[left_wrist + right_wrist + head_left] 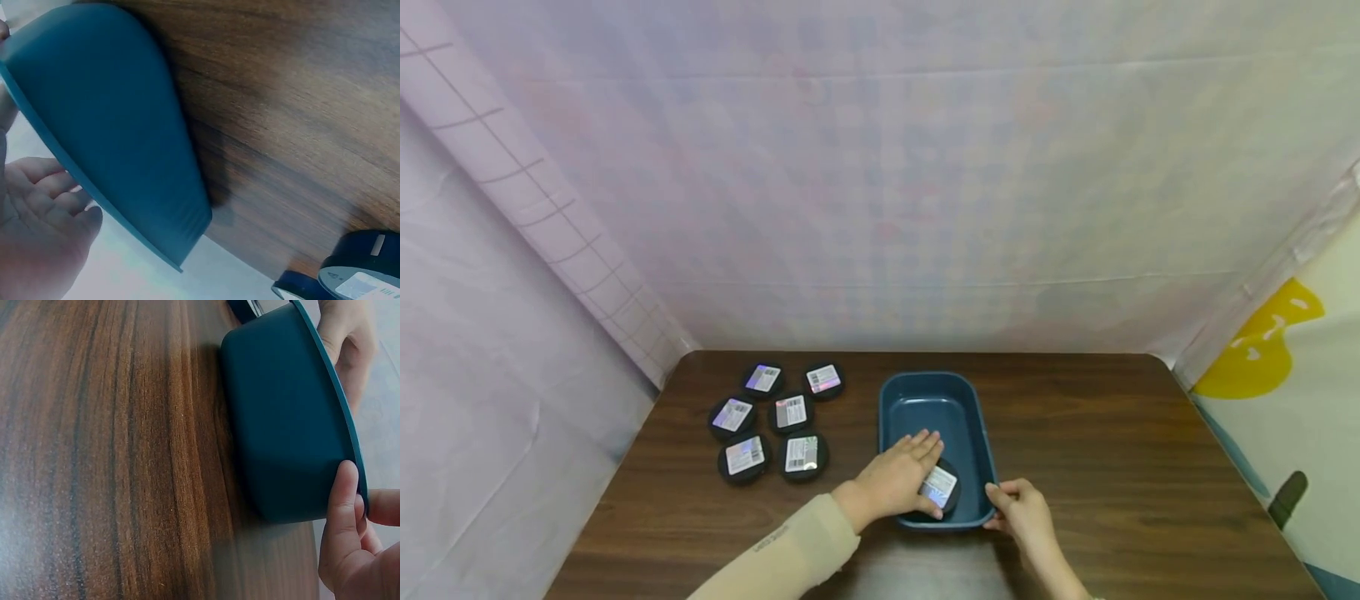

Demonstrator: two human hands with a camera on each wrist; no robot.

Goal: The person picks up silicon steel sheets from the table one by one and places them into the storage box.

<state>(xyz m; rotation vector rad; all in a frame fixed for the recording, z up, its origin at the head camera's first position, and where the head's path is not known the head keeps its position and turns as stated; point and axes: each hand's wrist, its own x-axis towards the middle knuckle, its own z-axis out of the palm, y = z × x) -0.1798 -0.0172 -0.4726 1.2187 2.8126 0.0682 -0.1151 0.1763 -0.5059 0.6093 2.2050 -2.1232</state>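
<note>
My left hand (898, 479) reaches over the left side of a blue rectangular tray (930, 385). Thumb and fingers span a flat round black container (943, 483) with a white label, low inside the tray; the palm covers its left part. In the left wrist view the left hand (50, 219) shows above the tray's rim, its fingertips hidden behind the wall. My right hand (1022, 508) pinches the tray's near right corner. The right wrist view shows that hand (356, 544) with fingers outside the wall and the thumb at the rim.
Several more flat black containers (791, 412) with labels facing up lie left of the tray on the brown wooden table (1097, 433). A pale sheet (925, 208) hangs behind the table's far edge, with more sheeting on both sides.
</note>
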